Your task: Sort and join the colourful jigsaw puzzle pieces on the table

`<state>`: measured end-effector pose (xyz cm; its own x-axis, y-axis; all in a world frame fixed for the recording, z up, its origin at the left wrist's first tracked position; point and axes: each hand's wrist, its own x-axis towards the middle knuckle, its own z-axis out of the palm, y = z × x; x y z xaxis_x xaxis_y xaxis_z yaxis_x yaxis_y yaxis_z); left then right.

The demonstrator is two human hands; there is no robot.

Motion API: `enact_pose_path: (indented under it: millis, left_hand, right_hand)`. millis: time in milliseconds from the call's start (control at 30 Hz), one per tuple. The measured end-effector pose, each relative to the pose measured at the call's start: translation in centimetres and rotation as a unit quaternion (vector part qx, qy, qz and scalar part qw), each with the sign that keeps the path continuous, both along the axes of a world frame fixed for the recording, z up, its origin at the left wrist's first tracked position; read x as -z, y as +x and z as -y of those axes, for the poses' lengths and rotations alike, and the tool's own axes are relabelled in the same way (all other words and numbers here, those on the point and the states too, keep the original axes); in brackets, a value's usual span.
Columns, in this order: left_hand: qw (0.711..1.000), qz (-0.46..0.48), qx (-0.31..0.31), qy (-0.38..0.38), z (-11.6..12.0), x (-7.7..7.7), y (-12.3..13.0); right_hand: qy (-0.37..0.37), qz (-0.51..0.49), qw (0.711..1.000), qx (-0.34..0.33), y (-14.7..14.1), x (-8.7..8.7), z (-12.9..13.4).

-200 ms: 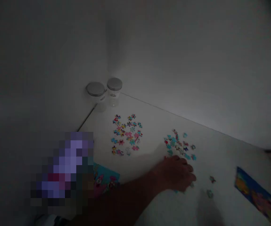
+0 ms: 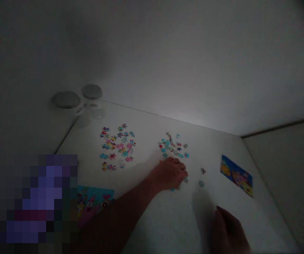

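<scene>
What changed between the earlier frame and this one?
The right hand has entered at the lower right, with nothing visible in it. The view has swung right, so everything sits further left in frame. The left hand remains at the cluster of jigsaw pieces; the two lidded jars look unmoved.

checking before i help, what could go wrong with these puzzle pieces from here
The left hand sits against some loose jigsaw pieces and could drag them into the nearby teal and pink cluster. That cluster lies fairly close to a second pile of pieces, so the two might get mixed. The light is dim, so similar pieces may be hard to tell apart.
</scene>
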<state>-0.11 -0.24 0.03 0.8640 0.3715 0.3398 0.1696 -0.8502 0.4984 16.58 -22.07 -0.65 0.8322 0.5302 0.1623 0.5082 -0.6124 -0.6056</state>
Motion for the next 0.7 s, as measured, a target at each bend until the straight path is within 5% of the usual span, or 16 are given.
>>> enact_pose_path:
  millis: [300, 700]
  left_hand:
    - [0.999, 0.030, 0.012, -0.034, -0.3, 0.6, 0.5]
    - [1.000, 0.027, 0.008, 0.011, -0.2, 0.5, 0.5]
  right_hand:
    - [0.070, -0.046, 0.994, -0.065, -1.3, -0.4, -1.1]
    - [0.052, -0.063, 0.989, -0.119, -0.8, -0.3, -1.4]
